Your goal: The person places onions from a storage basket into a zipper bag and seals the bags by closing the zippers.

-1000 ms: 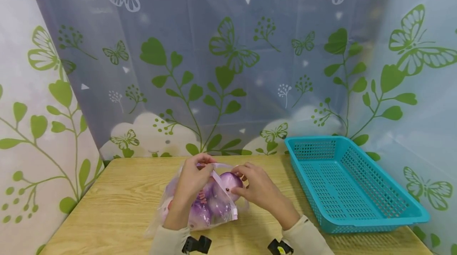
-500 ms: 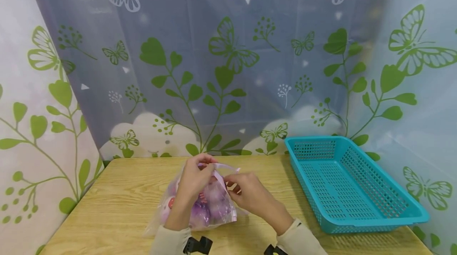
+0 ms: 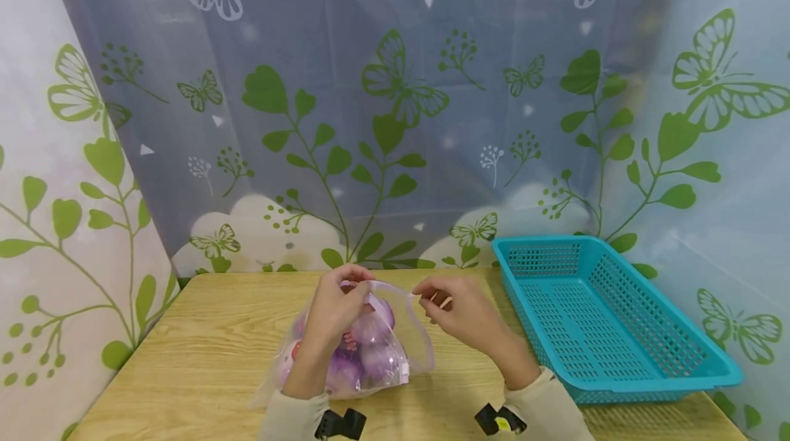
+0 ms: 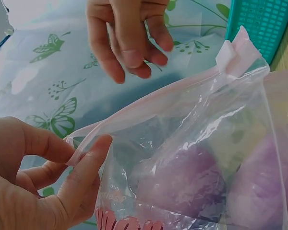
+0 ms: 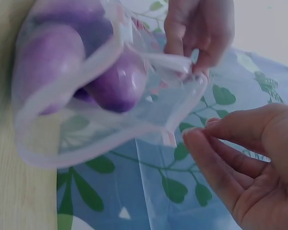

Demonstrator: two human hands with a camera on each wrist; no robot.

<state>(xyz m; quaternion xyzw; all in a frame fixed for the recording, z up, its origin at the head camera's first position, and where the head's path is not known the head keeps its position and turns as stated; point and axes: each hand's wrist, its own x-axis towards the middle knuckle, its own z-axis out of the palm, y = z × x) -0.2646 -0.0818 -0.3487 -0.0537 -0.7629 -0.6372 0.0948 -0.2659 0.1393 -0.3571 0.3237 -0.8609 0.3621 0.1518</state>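
A clear zip bag (image 3: 398,352) with a pale pink closure strip lies on the table, its mouth spread apart. Inside are several purple, rounded, glossy things (image 5: 117,84); their kind is unclear through the film. Red lettering (image 4: 129,221) is printed on the bag. My left hand (image 3: 336,304) pinches the top edge of the bag between thumb and forefinger. To the right of the mouth, my right hand (image 3: 465,311) has loosely bent fingers. Its fingertips (image 5: 194,135) are just beside the end of the strip, with nothing visible between them. A white slider (image 4: 225,58) sits on the strip.
A turquoise perforated basket (image 3: 555,365) stands on the right of the wooden table (image 3: 185,359). Behind the table hangs a blue-grey cloth (image 3: 469,153) with leaves and butterflies. Patterned cloth also covers both sides.
My right hand came off the purple thing at the bag's mouth, touched the bag's edge, then moved right and slightly up. The bag's mouth has spread wider. My left hand has kept its place.
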